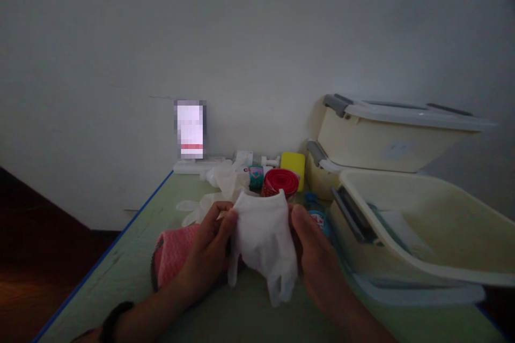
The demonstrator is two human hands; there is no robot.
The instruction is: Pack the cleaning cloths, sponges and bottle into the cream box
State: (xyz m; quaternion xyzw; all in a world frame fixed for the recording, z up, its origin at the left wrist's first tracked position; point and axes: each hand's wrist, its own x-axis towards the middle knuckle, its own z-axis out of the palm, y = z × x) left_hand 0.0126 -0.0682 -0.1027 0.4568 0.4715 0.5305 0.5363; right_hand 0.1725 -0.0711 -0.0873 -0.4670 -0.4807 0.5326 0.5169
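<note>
- While the left hand [211,244] pinches one side of the white glove [263,241], the right hand [316,252] grips the other; it hangs between them.
- Just beyond the right hand: bottle [313,206], its label [317,218] too blurred to read.
- Beside the left hand: pink cloth [174,251].

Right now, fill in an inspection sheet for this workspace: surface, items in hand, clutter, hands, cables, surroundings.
Surface: blue-edged green table.
Items in hand: white glove, cuff up, fingers hanging down.
Clutter: pink cloth, red roll, yellow block, bottle, open bin.
Hands: left hand and right hand hold the glove's opposite sides.
Cables: nothing seen.
Surroundings: pale wall behind; lidded box beyond the bin; pixelated screen at back left.
</note>
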